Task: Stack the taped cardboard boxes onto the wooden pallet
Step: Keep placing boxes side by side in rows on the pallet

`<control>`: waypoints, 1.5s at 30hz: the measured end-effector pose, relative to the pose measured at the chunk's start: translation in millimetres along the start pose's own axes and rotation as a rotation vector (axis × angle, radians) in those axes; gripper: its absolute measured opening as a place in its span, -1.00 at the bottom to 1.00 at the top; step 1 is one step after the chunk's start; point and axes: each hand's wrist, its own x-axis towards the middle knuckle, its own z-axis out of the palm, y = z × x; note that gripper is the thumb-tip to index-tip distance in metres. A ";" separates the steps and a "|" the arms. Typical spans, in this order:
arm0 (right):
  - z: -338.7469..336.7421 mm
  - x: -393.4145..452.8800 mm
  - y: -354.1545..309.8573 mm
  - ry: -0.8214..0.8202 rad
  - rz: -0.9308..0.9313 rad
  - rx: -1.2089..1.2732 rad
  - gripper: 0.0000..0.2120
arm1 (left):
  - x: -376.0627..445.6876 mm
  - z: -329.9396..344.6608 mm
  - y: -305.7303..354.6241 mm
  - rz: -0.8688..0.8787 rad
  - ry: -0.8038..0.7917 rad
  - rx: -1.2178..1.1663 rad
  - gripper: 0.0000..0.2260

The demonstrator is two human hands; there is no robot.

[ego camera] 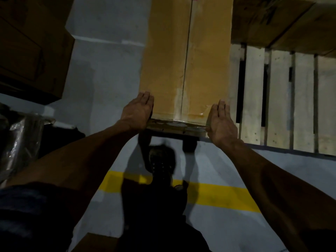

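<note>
Left hand (137, 110) and right hand (222, 122), fingers straight, flat against taped box (185, 60), top cut off, fingertips hidden

Both hands (179, 117) press flat against the taped box (185, 60) on the pallet (278, 99).

A warehouse or storage bay: a slatted wooden pallet (283, 99) sits on a grey painted floor (109, 70), with a yellow floor line (227, 197) in front of it. Cardboard boxes (283, 19) rest on the pallet's far end, and more cartons (31, 46) are stacked left of it.
</note>
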 end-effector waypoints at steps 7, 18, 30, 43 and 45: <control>-0.2 -0.1 2.0 0.010 -0.010 0.014 -0.16 | 0.8 4.5 -3.0 0.014 0.022 -0.026 -0.17; -37.3 -49.3 -11.7 -0.164 0.048 0.224 -0.55 | -31.5 -34.6 21.5 -0.066 -0.193 -0.157 -0.70; -109.8 -231.5 -24.5 -0.084 0.187 0.523 -0.46 | -173.0 -127.0 83.9 -0.079 -0.052 -0.313 -0.68; -192.8 -300.9 -35.2 0.075 0.209 0.638 -0.48 | -239.9 -225.3 98.9 -0.023 0.138 -0.414 -0.52; -202.3 -298.7 -40.2 0.080 0.209 0.661 -0.45 | -235.0 -236.0 94.9 -0.009 0.135 -0.417 -0.51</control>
